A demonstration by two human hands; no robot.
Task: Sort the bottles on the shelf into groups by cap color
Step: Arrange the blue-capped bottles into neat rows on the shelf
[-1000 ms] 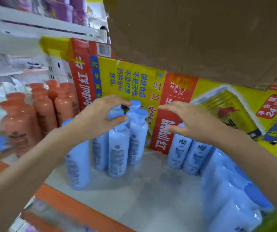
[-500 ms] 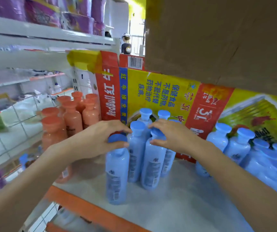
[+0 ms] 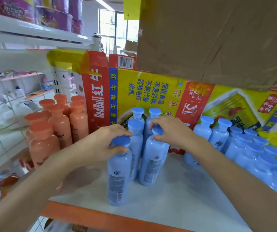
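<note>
Head view: your left hand [image 3: 101, 146] reaches in from the lower left, and its grip is closed round the top of the front blue bottle [image 3: 118, 180]. The fingers curl over the flat blue cap [image 3: 121, 140] and the thumb is tucked under its rim at the neck. That bottle stands upright on the white shelf [image 3: 181, 201], nearest the orange front edge [image 3: 101, 216].

Your right hand [image 3: 169, 129] comes in from the lower right. Its grip pinches the cap of the second blue bottle [image 3: 152, 164], with the fingertips covering part of the cap. This bottle stands upright just beside the first, to its right and a little further back.

The three rear blue bottles [image 3: 135, 127] stand right behind these two, close against the Red Bull carton [image 3: 142, 91] that runs along the back of the shelf. Apart to the right, the right-hand blue group [image 3: 251, 153] is packed together along the carton and runs out to the frame's edge, every cap in it blue.

To the left of the carton's red end, the orange-capped bottles [image 3: 59, 126] stand bunched in their own cluster, all upright. A brown cardboard box [image 3: 209, 39] fills the upper right above the carton, and purple packs [image 3: 17, 9] sit on the higher shelf at the top left
</note>
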